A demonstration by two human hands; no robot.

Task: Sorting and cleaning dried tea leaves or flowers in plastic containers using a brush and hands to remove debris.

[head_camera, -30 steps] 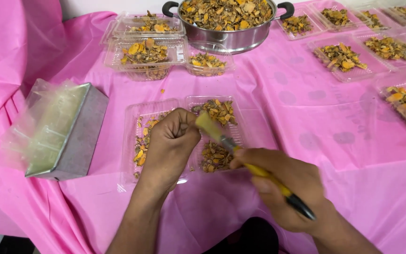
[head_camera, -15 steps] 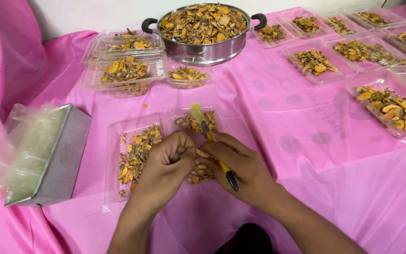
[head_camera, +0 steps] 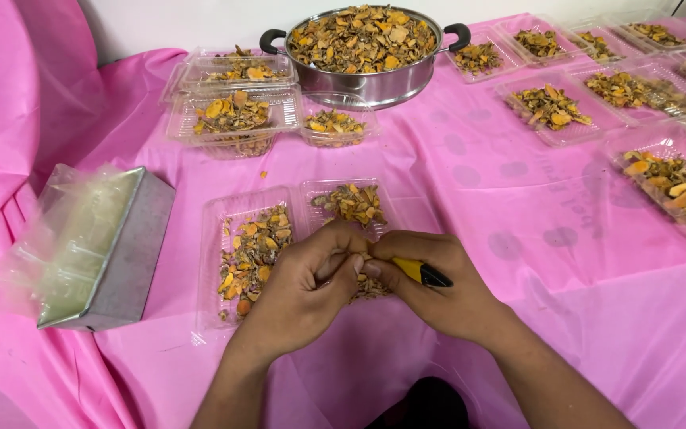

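Note:
My left hand (head_camera: 307, 286) and my right hand (head_camera: 438, 290) meet over an open clear plastic clamshell tray (head_camera: 236, 214) on the pink tablecloth. Dried yellow-orange slices (head_camera: 252, 254) lie in both halves of the tray. My right hand grips a yellow tool with a black handle end (head_camera: 422, 272), which points right. The fingertips of my left hand pinch a small piece against my right thumb; the piece itself is hidden.
A steel pot (head_camera: 367, 52) heaped with the same dried slices stands at the back. Filled clear trays (head_camera: 232, 111) are stacked at the back left, and several more (head_camera: 553, 107) spread right. A metal box lined with a plastic bag (head_camera: 97, 246) sits at the left.
Both hands have drawn closer together over the tray. The yellow tool, earlier angled up across the tray, now lies low in my right hand with its black end pointing right.

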